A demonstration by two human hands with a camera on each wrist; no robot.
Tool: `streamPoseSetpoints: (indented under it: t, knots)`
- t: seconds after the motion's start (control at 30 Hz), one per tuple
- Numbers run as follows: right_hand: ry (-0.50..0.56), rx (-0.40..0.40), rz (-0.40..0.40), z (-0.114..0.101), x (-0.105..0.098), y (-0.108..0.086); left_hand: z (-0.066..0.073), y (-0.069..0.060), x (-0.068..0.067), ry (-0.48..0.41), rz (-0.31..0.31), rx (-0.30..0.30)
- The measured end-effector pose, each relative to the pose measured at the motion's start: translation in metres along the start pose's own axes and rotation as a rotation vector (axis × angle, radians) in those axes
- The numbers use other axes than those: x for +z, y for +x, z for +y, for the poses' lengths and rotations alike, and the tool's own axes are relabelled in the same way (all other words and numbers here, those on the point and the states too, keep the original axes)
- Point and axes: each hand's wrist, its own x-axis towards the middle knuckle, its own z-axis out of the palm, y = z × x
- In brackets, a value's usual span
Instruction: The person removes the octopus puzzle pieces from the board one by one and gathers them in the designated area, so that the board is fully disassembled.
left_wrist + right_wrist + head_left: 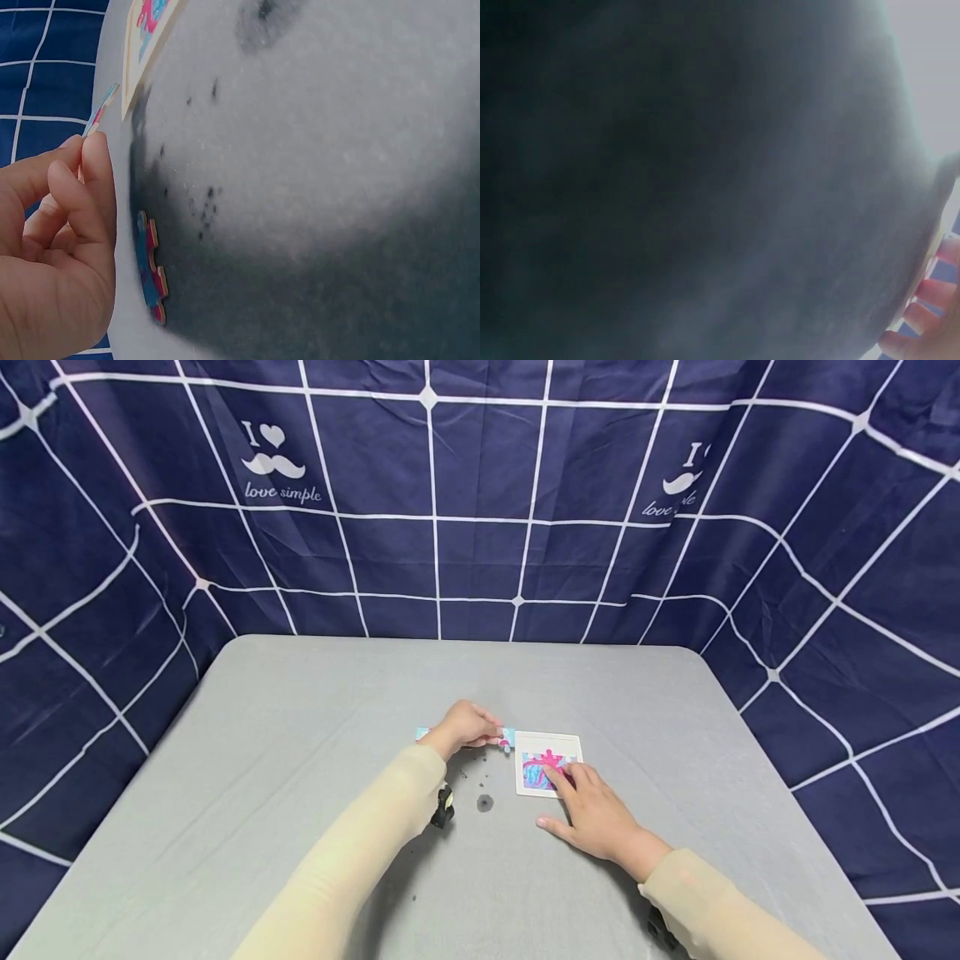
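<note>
A small jigsaw piece [507, 737] in blue and pink is pinched between the thumb and fingertip of my left hand [467, 724], just left of a white puzzle tray [550, 741]. In the left wrist view the piece [100, 110] appears nearly edge-on, raised off the table. Several joined pieces with a pink figure on blue [534, 770] fill the lower part of the tray. My right hand [598, 814] rests over the tray's lower right, fingers spread and touching the pieces, thumb apart on the table side. In the right wrist view only fingertips [921, 319] show.
More puzzle pieces [152, 270] lie on the table beneath my left hand, mostly hidden in the head view. A dark round stain [485, 803] and small specks mark the grey table [337, 693]. A navy curtain with white lines [480, 468] surrounds the table's back and sides.
</note>
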Motion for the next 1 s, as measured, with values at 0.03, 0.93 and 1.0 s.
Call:
streamPoseSetpoints:
  t: [0.03, 0.93, 1.0]
  knots:
    - [-0.001, 0.001, 0.0, 0.0, -0.0002, 0.0, 0.0, -0.0005, -0.0003, 0.006, 0.002, 0.001]
    - [-0.007, 0.002, 0.01, 0.0009, 0.0024, -0.001, -0.009, 0.0057, 0.0006, 0.166, 0.07, 0.033]
    - [-0.004, -0.005, 0.022, 0.0016, 0.0032, -0.0013, -0.0091, 0.0058, 0.0008, 0.173, 0.073, 0.036]
